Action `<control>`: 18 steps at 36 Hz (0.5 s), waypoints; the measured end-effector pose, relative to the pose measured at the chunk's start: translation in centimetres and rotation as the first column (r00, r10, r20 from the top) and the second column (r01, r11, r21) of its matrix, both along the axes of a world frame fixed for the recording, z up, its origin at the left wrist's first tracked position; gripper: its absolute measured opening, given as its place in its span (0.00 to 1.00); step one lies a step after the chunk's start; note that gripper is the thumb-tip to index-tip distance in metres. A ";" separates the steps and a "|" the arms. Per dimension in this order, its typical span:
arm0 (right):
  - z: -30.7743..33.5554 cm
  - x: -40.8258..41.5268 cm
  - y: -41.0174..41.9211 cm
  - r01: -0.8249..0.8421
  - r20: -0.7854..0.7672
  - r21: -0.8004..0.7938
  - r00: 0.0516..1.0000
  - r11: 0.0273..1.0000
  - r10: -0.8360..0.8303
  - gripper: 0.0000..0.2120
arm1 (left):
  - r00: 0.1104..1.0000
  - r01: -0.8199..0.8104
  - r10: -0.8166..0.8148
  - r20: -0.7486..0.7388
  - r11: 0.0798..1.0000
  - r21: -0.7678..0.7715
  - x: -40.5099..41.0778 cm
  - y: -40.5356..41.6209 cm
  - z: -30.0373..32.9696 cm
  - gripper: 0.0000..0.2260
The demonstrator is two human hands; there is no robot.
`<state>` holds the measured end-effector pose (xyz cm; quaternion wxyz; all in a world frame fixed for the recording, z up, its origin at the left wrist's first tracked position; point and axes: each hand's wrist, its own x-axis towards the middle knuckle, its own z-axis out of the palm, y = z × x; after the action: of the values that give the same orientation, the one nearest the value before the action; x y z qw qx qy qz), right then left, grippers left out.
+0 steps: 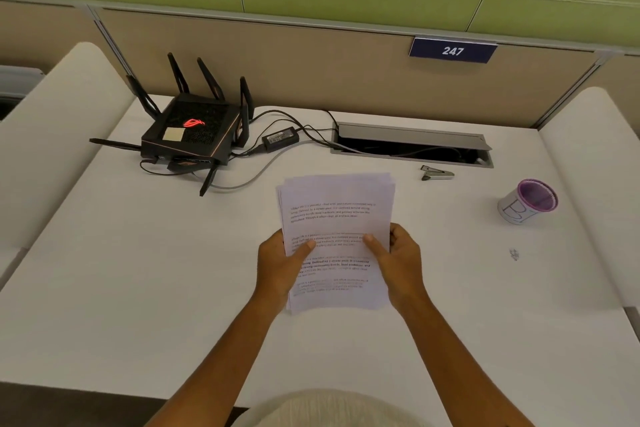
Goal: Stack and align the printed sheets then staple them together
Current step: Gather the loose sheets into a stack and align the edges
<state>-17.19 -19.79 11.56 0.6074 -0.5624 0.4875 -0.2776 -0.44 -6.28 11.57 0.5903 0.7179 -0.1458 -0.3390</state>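
A stack of printed sheets (337,215) is held over the middle of the white desk, its top edges slightly fanned and uneven. My left hand (280,263) grips the stack's left side with the thumb on top of the page. My right hand (398,263) grips the right side the same way, thumb pressed on the text. A small grey stapler (437,173) lies on the desk beyond the sheets to the right, apart from both hands.
A black router (194,130) with antennas, its power brick (280,138) and cables sit at the back left. An open cable tray (412,146) is set into the desk at the back. A purple-rimmed cup (528,202) stands at the right.
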 end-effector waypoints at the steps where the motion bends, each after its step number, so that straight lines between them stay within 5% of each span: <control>1: 0.8 0.1 0.1 0.004 0.013 -0.031 1.000 1.000 -0.004 0.08 | 1.000 -0.016 0.016 0.005 0.999 -0.032 -0.1 -0.1 0.7 0.10; 8: 4.1 0.2 1.5 0.063 0.139 -0.200 0.990 0.978 -0.035 0.11 | 0.991 -0.063 0.081 0.103 0.985 -0.164 -1.0 -1.2 4.1 0.12; 12: 2.4 0.0 2.7 0.069 0.150 -0.175 0.988 0.982 -0.042 0.19 | 0.993 -0.058 0.075 0.092 0.983 -0.174 -1.9 -1.1 3.1 0.18; 18: 0.9 -0.3 3.8 0.075 0.070 -0.144 0.995 0.987 -0.066 0.16 | 0.994 -0.088 0.096 0.046 0.985 -0.152 -2.7 -0.4 1.1 0.21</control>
<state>-17.45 -15.95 12.44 0.5699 -0.5785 0.4655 -0.3520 -3.10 -6.69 12.65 0.6533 0.6864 -0.1532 -0.2802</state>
